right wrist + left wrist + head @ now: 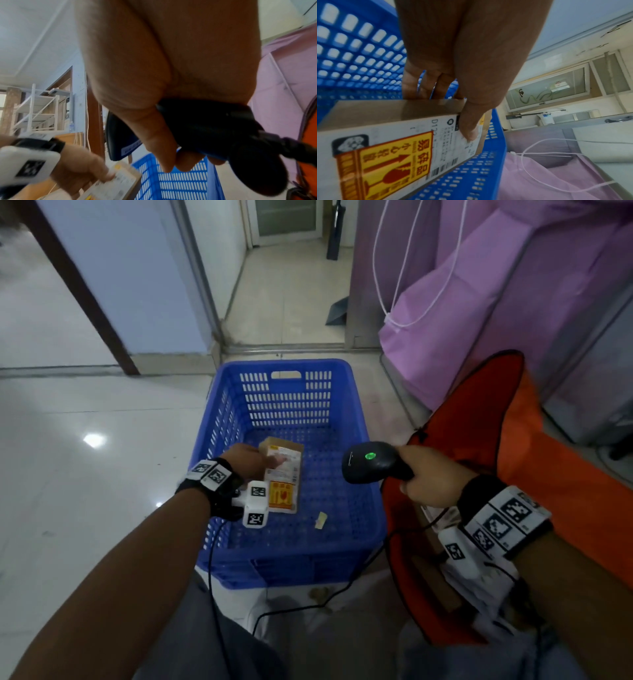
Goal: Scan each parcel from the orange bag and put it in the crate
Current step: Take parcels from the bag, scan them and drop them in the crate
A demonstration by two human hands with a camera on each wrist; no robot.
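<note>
My left hand [253,462] grips a small cardboard parcel [282,475] with a white shipping label and a yellow fragile sticker, held over the inside of the blue crate [342,378]. In the left wrist view the thumb [469,124] presses on the label of the parcel [388,148] while the fingers curl behind it. My right hand [431,477] holds a black barcode scanner [371,462] with a green light on, its head toward the parcel. In the right wrist view the scanner [205,128] sits in my curled fingers. The orange bag [548,460] lies open on the right.
A small scrap of tape or paper [321,520] lies on the crate floor. The scanner cable [308,606] runs across the floor before the crate. Purple fabric covers [479,285] stand behind the bag. Glossy tiled floor [85,440] lies left of the crate.
</note>
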